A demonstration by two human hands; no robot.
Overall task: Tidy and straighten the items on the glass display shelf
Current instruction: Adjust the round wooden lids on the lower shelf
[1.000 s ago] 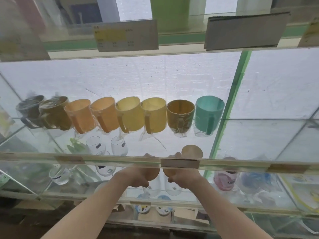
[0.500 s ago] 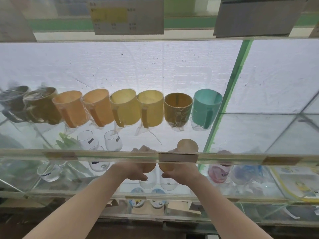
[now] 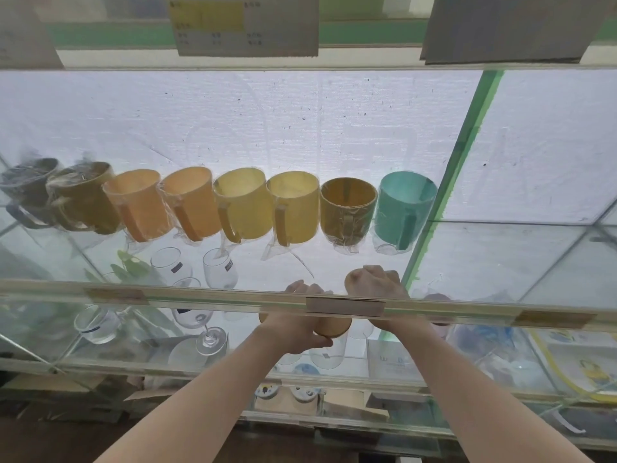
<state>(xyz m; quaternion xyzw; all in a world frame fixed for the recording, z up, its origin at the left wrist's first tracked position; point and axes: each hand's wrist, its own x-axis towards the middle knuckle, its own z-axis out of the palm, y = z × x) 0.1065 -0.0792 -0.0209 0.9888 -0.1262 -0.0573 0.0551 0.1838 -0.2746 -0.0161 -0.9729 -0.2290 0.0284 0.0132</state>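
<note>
A row of several plastic-wrapped mugs stands along the glass shelf, from a dark grey mug on the left through orange and yellow mugs to a teal mug on the right. My left hand is at the shelf's front rail, closed around a tan cup just below the rail. My right hand is above the rail in front of the teal mug. It is closed on another tan cup, which the fingers mostly hide.
A paper label is stuck on the front rail between my hands. A green strut runs back just right of the teal mug. Clear wine glasses stand on the lower shelf. Label cards hang from the shelf above.
My right hand has risen above the front rail onto the shelf with its cup. My left hand stays at the rail with its cup. The view has tilted slightly.
</note>
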